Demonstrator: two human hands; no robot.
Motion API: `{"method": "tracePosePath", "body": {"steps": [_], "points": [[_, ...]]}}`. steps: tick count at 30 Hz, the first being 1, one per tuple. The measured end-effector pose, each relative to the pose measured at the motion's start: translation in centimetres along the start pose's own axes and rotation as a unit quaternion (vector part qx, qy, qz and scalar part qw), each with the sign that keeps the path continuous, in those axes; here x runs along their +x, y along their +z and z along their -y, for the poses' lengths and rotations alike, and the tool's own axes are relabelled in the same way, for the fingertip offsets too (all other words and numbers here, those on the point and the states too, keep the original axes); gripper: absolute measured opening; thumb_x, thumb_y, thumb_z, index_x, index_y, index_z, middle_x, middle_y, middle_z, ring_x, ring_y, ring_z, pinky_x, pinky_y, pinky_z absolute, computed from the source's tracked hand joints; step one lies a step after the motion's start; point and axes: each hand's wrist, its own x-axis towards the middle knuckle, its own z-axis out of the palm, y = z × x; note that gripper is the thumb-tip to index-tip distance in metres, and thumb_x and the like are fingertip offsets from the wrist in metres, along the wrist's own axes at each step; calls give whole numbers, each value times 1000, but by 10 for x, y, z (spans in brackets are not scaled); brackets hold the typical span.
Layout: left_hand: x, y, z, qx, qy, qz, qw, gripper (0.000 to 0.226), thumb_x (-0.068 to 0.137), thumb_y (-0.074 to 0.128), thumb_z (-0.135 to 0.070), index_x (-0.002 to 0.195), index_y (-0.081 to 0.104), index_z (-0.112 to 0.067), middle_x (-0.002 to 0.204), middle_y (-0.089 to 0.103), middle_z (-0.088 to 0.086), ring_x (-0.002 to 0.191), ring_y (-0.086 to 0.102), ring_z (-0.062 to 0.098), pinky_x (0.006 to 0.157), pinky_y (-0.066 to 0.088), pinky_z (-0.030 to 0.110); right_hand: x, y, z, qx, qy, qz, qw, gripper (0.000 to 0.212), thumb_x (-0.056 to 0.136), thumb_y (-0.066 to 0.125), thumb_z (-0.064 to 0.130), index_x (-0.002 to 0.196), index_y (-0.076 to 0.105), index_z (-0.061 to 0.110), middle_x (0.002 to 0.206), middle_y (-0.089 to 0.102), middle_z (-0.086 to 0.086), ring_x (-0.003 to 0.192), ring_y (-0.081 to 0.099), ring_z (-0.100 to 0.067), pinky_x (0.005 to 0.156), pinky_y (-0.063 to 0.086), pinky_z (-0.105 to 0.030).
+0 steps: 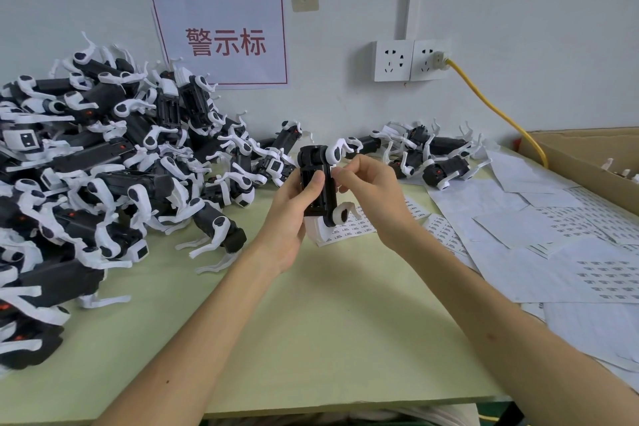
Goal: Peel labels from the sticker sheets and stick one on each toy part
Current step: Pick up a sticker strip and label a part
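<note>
Left hand (294, 214) grips toy part (320, 183) upright, white end down; right hand (370, 190) pinches its edge

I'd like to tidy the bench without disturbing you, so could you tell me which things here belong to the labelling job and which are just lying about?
In the job: toy part gripped by the left hand, right hand pinching its edge; pile of toy parts; sticker sheets.

Lying about: cardboard box; yellow cable; wall sockets; wall sign.
</note>
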Motion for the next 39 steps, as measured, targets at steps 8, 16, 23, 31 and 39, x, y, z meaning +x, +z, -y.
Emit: {"method": "tracePosePath", "body": {"steps": [8, 16, 23, 31, 39], "points": [[0, -1, -2, -45, -33, 25, 998, 42, 98, 56, -45, 117, 74, -13, 109, 74, 6, 102, 71, 20, 86, 58, 31, 0, -3, 5, 83, 65, 56, 993, 29, 98, 65, 26, 78, 56, 7, 72, 60, -2, 67, 56, -15, 77, 43, -28], [-4, 1, -5, -67, -76, 44, 994, 38, 96, 53, -47, 106, 82, -24, 110, 75, 1, 101, 71, 12, 84, 58, 25, -1, -3, 4, 59, 52, 124, 989, 37, 104, 56, 27, 70, 47, 15, 65, 48, 6, 64, 47, -13, 68, 43, -25], [-4, 1, -7, -62, -78, 28, 995, 36, 92, 56, -47, 99, 83, -23, 105, 75, 2, 95, 72, 13, 79, 59, 24, -1, -6, 3, 78, 77, 143, 984, 28, 105, 53, 24, 79, 47, 15, 69, 49, 5, 67, 50, -13, 70, 39, -29], [-6, 4, -8, -17, -69, 38, 997, 36, 94, 59, -47, 112, 80, -23, 114, 75, 6, 104, 73, 17, 84, 60, 30, -6, -5, 6, 22, 25, 125, 992, 29, 104, 57, 25, 84, 50, 5, 62, 47, 8, 60, 45, -14, 62, 40, -27], [-7, 1, -9, -53, -67, 38, 996, 32, 97, 57, -44, 106, 82, -27, 104, 78, -2, 96, 75, 10, 76, 58, 23, -6, -5, 7, 20, 6, 136, 991, 31, 106, 53, 21, 79, 47, 7, 64, 47, -3, 51, 37, -10, 50, 34, -20]]}}
